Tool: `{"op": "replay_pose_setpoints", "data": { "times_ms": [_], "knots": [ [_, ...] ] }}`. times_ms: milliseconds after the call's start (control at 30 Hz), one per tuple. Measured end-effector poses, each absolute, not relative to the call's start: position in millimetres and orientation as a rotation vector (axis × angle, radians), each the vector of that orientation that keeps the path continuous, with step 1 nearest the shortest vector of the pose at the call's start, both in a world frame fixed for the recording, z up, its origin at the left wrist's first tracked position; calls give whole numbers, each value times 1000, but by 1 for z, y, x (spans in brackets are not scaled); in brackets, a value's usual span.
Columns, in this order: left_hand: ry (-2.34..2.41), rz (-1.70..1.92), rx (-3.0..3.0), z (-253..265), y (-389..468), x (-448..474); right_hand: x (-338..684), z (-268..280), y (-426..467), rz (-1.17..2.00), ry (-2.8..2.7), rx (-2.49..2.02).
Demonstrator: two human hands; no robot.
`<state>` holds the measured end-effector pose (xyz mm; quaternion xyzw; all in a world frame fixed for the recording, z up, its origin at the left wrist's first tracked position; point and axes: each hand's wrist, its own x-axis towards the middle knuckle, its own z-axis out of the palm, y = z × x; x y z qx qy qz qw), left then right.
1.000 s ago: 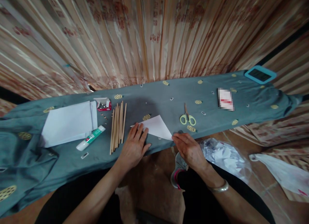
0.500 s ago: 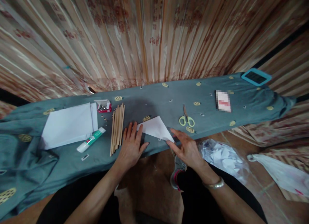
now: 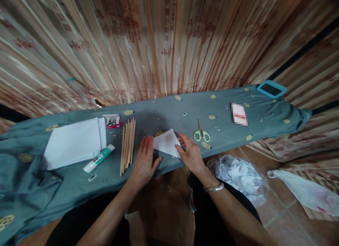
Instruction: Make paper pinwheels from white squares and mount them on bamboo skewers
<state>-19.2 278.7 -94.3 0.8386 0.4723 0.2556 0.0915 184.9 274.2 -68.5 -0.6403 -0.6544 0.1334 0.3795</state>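
One white paper [image 3: 166,143], right fingers [image 3: 186,139] gripping edge; left fingers [image 3: 144,146] outstretched; one scissors [image 3: 201,130].

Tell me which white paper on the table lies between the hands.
The small pointed piece, between the left hand and right hand; the other sheets there are larger, piled left of the wooden sticks.

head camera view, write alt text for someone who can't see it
A person's left hand and right hand touch opposite ends of a piece of white paper on a patterned cloth. To the left lie wooden sticks, a small open box, a tube and larger white sheets; to the right, scissors.
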Motion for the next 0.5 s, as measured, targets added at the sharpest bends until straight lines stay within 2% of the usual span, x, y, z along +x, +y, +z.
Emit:
{"op": "replay_pose_setpoints", "data": {
  "times_ms": [133,267,367,500],
  "knots": [
    [1398,860,2471,-82,280,-16,197,-58,279,367,-1598,-1620],
    [1354,991,2524,-68,280,-8,217,-49,282,218,-1507,-1639],
    [1254,1104,2664,-65,277,0,212,-48,273,118,-1709,-1547],
    [1238,1077,2819,-64,271,6,187,-52,255,275,-2005,-1333]
  ]
}}
